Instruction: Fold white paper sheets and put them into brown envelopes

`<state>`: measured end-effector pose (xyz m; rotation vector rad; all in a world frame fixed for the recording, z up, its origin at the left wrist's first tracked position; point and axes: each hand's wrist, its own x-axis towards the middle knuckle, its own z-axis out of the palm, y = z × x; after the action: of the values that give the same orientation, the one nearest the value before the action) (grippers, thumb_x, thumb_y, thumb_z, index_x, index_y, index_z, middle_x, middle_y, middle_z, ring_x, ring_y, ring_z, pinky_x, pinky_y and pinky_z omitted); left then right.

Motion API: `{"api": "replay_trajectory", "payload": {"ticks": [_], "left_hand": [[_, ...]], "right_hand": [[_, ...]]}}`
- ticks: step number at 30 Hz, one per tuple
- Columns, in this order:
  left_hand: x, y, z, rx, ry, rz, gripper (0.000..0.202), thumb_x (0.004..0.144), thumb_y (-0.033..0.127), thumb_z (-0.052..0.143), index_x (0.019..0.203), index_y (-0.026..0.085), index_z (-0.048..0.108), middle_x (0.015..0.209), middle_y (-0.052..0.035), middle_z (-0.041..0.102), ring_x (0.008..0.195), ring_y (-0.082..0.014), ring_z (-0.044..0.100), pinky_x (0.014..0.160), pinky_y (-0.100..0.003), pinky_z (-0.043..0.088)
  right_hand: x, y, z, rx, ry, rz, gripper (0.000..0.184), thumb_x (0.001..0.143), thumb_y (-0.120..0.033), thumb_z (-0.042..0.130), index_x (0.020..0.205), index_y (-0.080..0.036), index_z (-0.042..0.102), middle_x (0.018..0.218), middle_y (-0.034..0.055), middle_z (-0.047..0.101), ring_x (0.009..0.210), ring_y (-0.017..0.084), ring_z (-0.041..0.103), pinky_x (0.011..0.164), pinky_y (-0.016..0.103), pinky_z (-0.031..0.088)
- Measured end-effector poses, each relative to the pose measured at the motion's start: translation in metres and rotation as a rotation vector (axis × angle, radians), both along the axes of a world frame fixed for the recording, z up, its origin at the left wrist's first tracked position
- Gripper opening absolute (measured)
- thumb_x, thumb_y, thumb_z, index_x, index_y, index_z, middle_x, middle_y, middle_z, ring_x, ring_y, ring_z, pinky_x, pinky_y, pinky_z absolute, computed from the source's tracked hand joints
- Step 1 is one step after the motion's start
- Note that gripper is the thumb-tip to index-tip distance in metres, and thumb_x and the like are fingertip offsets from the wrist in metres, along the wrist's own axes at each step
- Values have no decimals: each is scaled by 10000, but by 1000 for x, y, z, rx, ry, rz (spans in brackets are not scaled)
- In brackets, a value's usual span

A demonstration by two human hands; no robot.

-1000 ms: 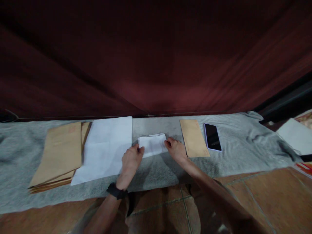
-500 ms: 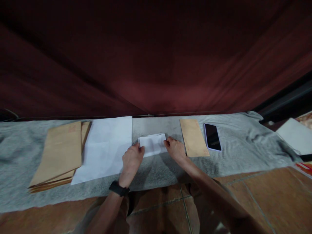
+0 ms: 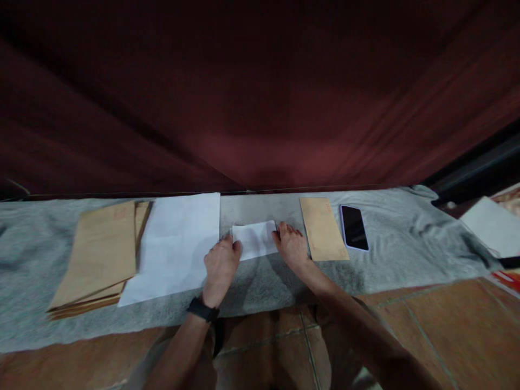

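Note:
A small folded sheet of white paper [image 3: 255,240] lies on the grey cloth [image 3: 260,287] between my hands. My left hand [image 3: 222,261] grips its left edge, thumb on top and fingers curled at the side. At the right edge, my right hand [image 3: 291,245] holds the paper the same way, its thumb near the upper corner. Just right of that hand rests a single brown envelope [image 3: 324,229]. Large flat white paper [image 3: 174,244] lies left of my left hand, its left side next to a stack of brown envelopes [image 3: 99,252].
A phone [image 3: 355,228] with a pale purple edge lies right of the single envelope. A dark red drape [image 3: 260,108] hangs behind the cloth. White, flat-looking material [image 3: 493,227] sits at the far right. Brown tiles [image 3: 455,319] cover the floor in front.
The folded paper's top edge has closed down flatter, with less of a gap between its layers. Both hands have stayed almost in place at its two ends.

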<state>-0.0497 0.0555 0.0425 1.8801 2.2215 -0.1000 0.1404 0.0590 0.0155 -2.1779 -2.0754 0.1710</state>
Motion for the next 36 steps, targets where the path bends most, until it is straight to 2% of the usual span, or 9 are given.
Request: {"api": "replay_trajectory", "payload": {"ticks": [3, 6, 11, 16, 20, 23, 27, 31, 36], "left_hand": [[0, 0, -1, 12, 12, -16, 381, 990, 366, 387, 1177, 169, 654, 964, -158, 755, 938, -306, 734, 758, -376, 532], [0, 0, -3, 21, 19, -20, 386, 995, 367, 375, 1181, 169, 650, 960, -154, 755, 940, -303, 734, 760, -374, 534], [2, 0, -2, 30, 31, -24, 391, 997, 374, 389, 1207, 153, 634, 962, -158, 754, 954, -300, 735, 774, -372, 539], [2, -2, -2, 46, 50, -29, 399, 1002, 341, 364, 1227, 113, 602, 892, -165, 746, 901, -312, 742, 733, -382, 549], [3, -3, -8, 190, 58, -45, 391, 983, 305, 408, 1251, 66, 562, 872, -169, 734, 876, -313, 733, 751, -407, 557], [12, -3, -20, 365, -57, -176, 339, 984, 265, 406, 1208, 82, 583, 1041, -186, 722, 1031, -294, 698, 898, -424, 545], [32, -5, -46, 455, -267, -424, 509, 1026, 381, 363, 1434, 92, 454, 1463, -199, 546, 1395, -273, 485, 1149, -448, 407], [40, -8, -64, 416, -239, -398, 646, 1034, 486, 287, 1542, 88, 331, 1609, -203, 361, 1513, -288, 306, 1222, -493, 300], [37, -9, -66, 396, -168, -356, 680, 1034, 486, 224, 1554, 59, 320, 1611, -180, 365, 1534, -270, 254, 1246, -472, 254]], "right_hand": [[-1, 0, -1, 130, 43, 78, 229, 1017, -278, 510, 1185, -159, 611, 1184, 145, 690, 1105, 280, 642, 975, 422, 478], [-9, -2, -6, 223, 190, 261, 322, 1036, -272, 460, 1304, -156, 595, 1374, 130, 615, 1274, 247, 559, 1089, 399, 440], [-25, -12, -24, 217, 240, 482, 457, 1060, -314, 413, 1467, -125, 498, 1584, 99, 429, 1466, 229, 378, 1231, 408, 300], [-30, -18, -40, 184, 170, 477, 515, 1066, -376, 412, 1522, -139, 437, 1623, 91, 350, 1493, 246, 339, 1252, 440, 256], [-30, -17, -43, 183, 155, 463, 519, 1068, -370, 398, 1535, -145, 416, 1633, 79, 323, 1501, 242, 323, 1258, 438, 243], [-29, -17, -43, 181, 146, 484, 524, 1062, -347, 407, 1548, -153, 394, 1640, 82, 306, 1504, 253, 316, 1253, 456, 253], [-28, -18, -45, 172, 98, 516, 554, 1028, -242, 436, 1562, -115, 358, 1619, 130, 342, 1503, 255, 318, 1255, 449, 251], [-29, -19, -48, 173, 62, 513, 573, 1019, -222, 426, 1571, -104, 332, 1616, 138, 346, 1504, 248, 316, 1260, 436, 239], [-22, -15, -48, 188, 58, 475, 563, 1030, -219, 374, 1581, -120, 312, 1634, 107, 314, 1512, 238, 296, 1256, 446, 237]]}}
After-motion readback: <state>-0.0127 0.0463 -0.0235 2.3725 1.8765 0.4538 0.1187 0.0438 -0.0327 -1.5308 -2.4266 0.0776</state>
